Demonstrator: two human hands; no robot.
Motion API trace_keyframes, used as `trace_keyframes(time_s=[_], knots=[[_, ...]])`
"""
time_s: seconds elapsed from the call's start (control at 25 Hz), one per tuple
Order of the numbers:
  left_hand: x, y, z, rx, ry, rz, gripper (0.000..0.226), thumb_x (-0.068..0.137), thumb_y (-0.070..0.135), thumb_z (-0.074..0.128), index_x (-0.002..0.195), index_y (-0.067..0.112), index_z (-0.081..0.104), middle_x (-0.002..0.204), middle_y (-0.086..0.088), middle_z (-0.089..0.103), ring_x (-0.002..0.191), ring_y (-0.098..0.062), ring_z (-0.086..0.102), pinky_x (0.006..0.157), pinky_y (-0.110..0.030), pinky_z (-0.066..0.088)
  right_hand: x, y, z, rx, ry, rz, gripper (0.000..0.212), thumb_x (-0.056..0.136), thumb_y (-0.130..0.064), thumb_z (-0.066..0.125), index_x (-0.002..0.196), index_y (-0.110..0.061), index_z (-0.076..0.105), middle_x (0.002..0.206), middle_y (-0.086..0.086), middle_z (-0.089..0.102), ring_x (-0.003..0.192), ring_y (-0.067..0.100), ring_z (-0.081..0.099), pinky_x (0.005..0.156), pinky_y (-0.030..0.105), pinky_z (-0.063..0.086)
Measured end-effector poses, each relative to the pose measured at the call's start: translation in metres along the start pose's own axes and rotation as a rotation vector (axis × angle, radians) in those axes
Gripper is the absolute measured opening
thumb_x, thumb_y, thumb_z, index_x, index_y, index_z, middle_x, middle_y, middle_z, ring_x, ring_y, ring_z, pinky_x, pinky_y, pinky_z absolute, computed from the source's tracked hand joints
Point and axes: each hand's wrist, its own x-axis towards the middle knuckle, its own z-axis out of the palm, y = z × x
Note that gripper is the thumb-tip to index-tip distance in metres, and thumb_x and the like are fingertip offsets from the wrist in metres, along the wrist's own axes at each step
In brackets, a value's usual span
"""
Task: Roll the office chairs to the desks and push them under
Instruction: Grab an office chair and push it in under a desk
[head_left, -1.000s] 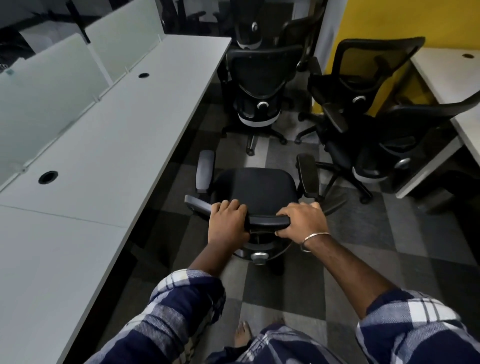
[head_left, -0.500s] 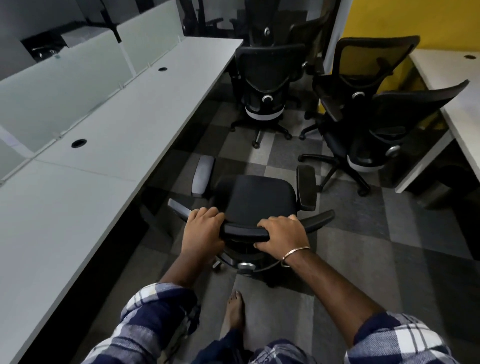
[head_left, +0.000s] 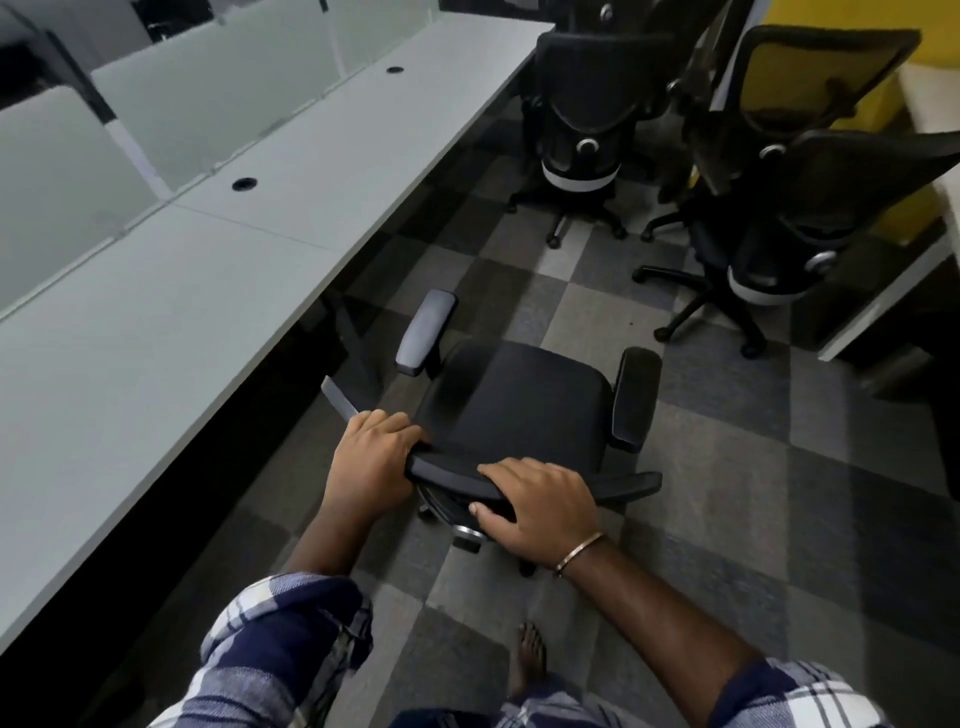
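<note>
So both hands were on the top edge of the chair's (head_left: 519, 400) backrest: left hand (head_left: 371, 460) curled round it near the left end, right hand (head_left: 537, 506) wrapped over it, thumb underneath. The chair sat on the checkered carpet (head_left: 727, 467) just beside the long grey desk (head_left: 156, 312), not under it. Three more chairs (head_left: 582, 114) stood further up the aisle

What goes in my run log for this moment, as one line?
left hand, right hand: grip black office chair backrest top | beside long white desk | not under
</note>
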Motion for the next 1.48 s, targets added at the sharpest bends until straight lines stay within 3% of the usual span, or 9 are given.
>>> trace_keyframes(time_s=[0.12, 0.44, 0.64, 0.8, 1.2, 1.32, 1.48], knots=[[-0.046, -0.005, -0.013, -0.008, -0.029, -0.007, 0.030, 0.068, 0.029, 0.062, 0.097, 0.034, 0.070, 0.090, 0.014, 0.059, 0.086, -0.017, 0.054, 0.085, -0.033, 0.039, -0.034, -0.037, 0.012, 0.038, 0.111, -0.036, 0.049, 0.089, -0.060, 0.061, 0.122, -0.025, 0.071, 0.112, -0.011, 0.072, 0.096, 0.013, 0.068, 0.074, 0.032, 0.054], [-0.201, -0.012, -0.040, 0.007, -0.097, -0.098, 0.036, 0.065, 0.026, 0.060, 0.099, 0.034, 0.070, 0.093, 0.014, 0.059, 0.093, -0.017, 0.054, 0.091, -0.032, 0.037, -0.131, -0.147, 0.030, 0.024, 0.084, -0.115, 0.052, 0.088, -0.057, 0.063, 0.125, -0.021, 0.070, 0.116, -0.009, 0.072, 0.097, 0.014, 0.067, 0.076, 0.032, 0.054], [-0.305, -0.004, -0.050, 0.017, -0.058, -0.193, 0.038, 0.071, 0.036, 0.042, 0.098, 0.034, 0.068, 0.092, 0.015, 0.056, 0.090, -0.015, 0.051, 0.090, -0.033, 0.037, -0.190, -0.197, 0.032, 0.066, 0.046, -0.223, 0.051, 0.088, -0.055, 0.064, 0.125, -0.020, 0.070, 0.117, -0.008, 0.072, 0.096, 0.014, 0.068, 0.075, 0.031, 0.054], [-0.378, 0.010, -0.050, 0.031, -0.022, -0.299, 0.027, 0.071, 0.029, 0.054, 0.095, 0.032, 0.065, 0.089, 0.014, 0.053, 0.087, -0.016, 0.047, 0.087, -0.033, 0.037, -0.227, -0.221, 0.033, 0.109, 0.031, -0.314, 0.049, 0.087, -0.054, 0.067, 0.124, -0.022, 0.071, 0.115, -0.010, 0.073, 0.096, 0.012, 0.068, 0.075, 0.030, 0.053], [-0.494, 0.096, -0.046, 0.090, 0.067, -0.586, 0.030, 0.063, 0.018, 0.070, 0.092, 0.028, 0.066, 0.084, 0.011, 0.051, 0.080, -0.020, 0.050, 0.082, -0.038, 0.039, -0.286, -0.219, 0.021, 0.261, -0.101, -0.463, 0.038, 0.090, -0.059, 0.063, 0.114, -0.031, 0.072, 0.104, -0.017, 0.071, 0.091, 0.007, 0.063, 0.077, 0.030, 0.047], [-0.504, 0.136, -0.038, 0.129, 0.065, -0.633, 0.029, 0.062, 0.019, 0.072, 0.089, 0.028, 0.066, 0.081, 0.010, 0.053, 0.077, -0.021, 0.050, 0.078, -0.037, 0.037, -0.303, -0.188, 0.011, 0.290, -0.097, -0.455, 0.040, 0.087, -0.061, 0.065, 0.114, -0.032, 0.072, 0.104, -0.017, 0.069, 0.095, 0.008, 0.061, 0.086, 0.031, 0.044], [-0.492, 0.181, -0.038, 0.158, -0.063, -0.544, 0.027, 0.060, 0.027, 0.076, 0.085, 0.029, 0.066, 0.076, 0.009, 0.057, 0.072, -0.020, 0.054, 0.067, -0.035, 0.038, -0.315, -0.148, 0.000, 0.287, -0.096, -0.432, 0.044, 0.081, -0.058, 0.068, 0.116, -0.032, 0.070, 0.109, -0.017, 0.066, 0.106, 0.011, 0.057, 0.105, 0.034, 0.038]])
